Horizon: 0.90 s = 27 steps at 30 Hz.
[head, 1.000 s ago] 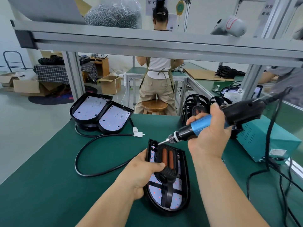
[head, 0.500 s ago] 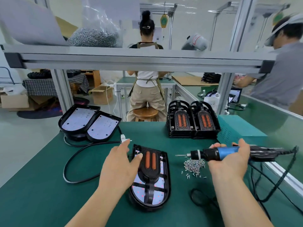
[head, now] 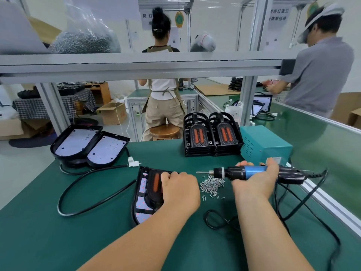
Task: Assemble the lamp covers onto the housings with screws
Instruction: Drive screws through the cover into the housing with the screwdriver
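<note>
Signs point(head: 278, 15) show blurred Chinese; left hand point(head: 179, 189) grips lamp cover point(head: 153, 185), right hand point(head: 254, 183) screwdriver point(head: 231, 173).

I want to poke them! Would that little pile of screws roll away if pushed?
Probably they'd scatter: the screws lie loose, a few strays apart from the heap. Likely light, each tiny beside the right hand.

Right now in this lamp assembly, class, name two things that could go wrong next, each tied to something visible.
1. The loose screws lie in an open pile by the tip of the electric screwdriver, which the right hand holds; a sweep could scatter them.
2. The left hand holds the lamp cover close to the bit; a slip might catch the fingers.
</note>
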Each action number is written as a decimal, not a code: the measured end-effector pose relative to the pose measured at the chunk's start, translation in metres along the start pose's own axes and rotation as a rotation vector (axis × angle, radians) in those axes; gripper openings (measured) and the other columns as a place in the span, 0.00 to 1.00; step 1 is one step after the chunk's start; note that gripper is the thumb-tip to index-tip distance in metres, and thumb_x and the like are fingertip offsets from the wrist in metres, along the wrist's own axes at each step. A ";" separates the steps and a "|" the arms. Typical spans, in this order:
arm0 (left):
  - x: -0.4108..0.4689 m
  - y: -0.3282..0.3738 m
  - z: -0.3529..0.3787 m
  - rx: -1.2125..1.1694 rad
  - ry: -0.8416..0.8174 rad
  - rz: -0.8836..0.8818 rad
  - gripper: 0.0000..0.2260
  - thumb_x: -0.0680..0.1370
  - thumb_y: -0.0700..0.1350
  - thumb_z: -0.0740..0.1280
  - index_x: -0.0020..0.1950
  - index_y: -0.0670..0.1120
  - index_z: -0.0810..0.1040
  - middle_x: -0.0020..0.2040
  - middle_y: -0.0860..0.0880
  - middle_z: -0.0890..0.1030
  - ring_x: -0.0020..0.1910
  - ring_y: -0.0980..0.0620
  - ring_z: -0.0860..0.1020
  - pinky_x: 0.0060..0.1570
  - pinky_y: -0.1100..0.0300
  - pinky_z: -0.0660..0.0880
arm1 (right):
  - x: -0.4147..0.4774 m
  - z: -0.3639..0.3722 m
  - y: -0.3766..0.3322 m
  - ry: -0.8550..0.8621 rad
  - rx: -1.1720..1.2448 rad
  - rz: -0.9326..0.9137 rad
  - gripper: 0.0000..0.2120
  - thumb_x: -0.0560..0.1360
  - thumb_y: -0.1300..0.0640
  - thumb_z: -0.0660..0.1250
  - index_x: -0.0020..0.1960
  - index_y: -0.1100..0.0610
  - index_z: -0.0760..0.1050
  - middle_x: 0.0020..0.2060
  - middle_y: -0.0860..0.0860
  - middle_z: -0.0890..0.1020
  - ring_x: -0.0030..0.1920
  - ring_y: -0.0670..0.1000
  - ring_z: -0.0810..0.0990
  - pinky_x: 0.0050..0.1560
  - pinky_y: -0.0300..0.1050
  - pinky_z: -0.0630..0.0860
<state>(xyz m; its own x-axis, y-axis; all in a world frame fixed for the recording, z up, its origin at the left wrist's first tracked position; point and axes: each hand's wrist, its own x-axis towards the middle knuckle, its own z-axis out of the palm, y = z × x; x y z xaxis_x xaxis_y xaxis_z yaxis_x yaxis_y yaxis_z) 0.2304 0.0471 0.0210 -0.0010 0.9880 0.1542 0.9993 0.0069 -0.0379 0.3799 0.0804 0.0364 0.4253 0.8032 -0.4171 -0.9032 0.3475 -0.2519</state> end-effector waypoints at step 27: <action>0.009 -0.033 -0.016 -1.802 -0.221 -0.308 0.08 0.81 0.35 0.64 0.47 0.40 0.82 0.31 0.51 0.82 0.29 0.60 0.79 0.30 0.69 0.76 | -0.004 0.003 0.002 -0.137 0.089 0.098 0.13 0.72 0.49 0.72 0.44 0.54 0.71 0.33 0.51 0.74 0.25 0.51 0.75 0.33 0.42 0.77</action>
<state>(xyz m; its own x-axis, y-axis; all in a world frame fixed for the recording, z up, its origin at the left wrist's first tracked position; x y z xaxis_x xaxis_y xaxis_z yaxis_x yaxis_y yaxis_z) 0.1980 0.0529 0.0397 -0.0255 0.9847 -0.1723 -0.2141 0.1629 0.9631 0.3763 0.0796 0.0404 0.3288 0.8914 -0.3119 -0.9440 0.3010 -0.1350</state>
